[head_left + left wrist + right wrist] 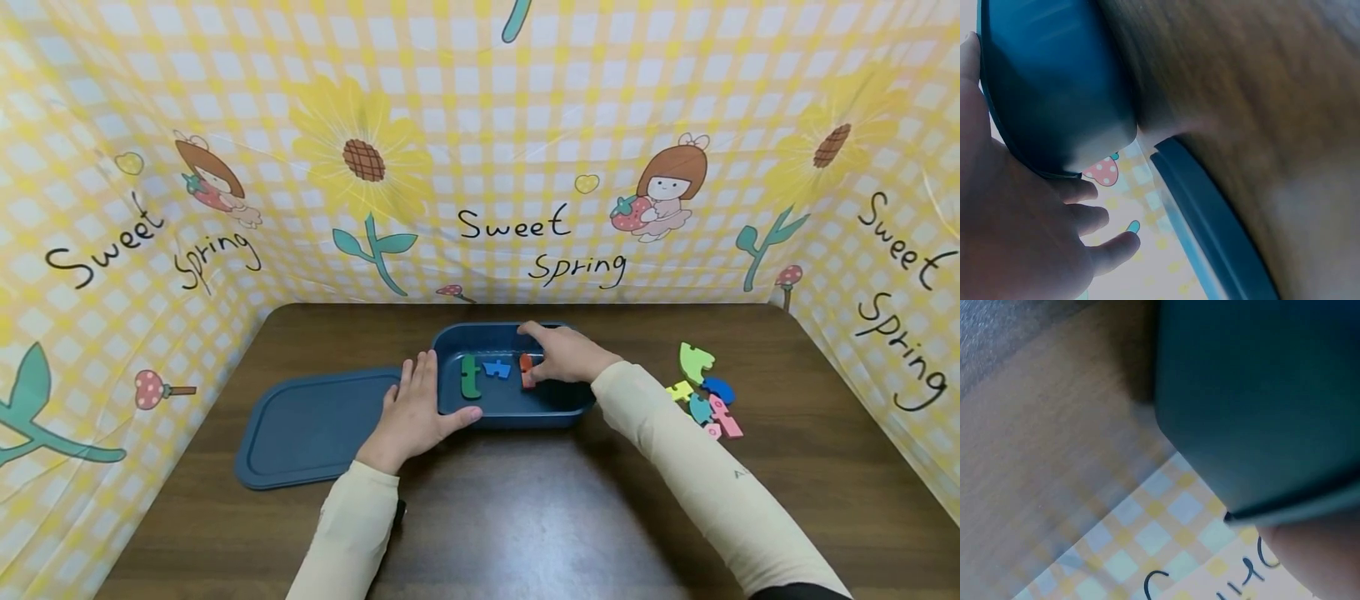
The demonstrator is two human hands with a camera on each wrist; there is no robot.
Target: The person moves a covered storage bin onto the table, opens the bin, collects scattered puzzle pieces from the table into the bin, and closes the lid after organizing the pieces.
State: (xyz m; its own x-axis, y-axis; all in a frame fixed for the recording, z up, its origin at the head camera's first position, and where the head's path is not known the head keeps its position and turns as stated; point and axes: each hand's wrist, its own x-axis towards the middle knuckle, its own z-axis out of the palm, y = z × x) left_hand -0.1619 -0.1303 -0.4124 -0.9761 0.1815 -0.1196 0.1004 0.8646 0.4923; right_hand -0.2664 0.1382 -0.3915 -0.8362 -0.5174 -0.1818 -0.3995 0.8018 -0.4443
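The blue-grey rectangular box (517, 419) sits on the table with several puzzle pieces on its floor. A green piece (469, 377) lies at its left end, a small blue piece (497, 368) beside that, and a red-orange piece (527, 372) farther right. My left hand (416, 408) rests against the box's left end, fingers straight and thumb over the near rim. Inside the box's right half, my right hand (572, 354) has its thumb at the red-orange piece and a finger spread toward the far wall. Its other fingers are hidden. The left wrist view shows the left hand (1016, 219) along the box's rim.
A matching blue-grey lid (315, 425) lies flat left of the box. To the right is a loose group of puzzle pieces: light green (693, 363), yellow (679, 391), dark blue (719, 389), teal (701, 408) and pink (724, 417). A checked cloth (480, 125) walls the table's back and sides.
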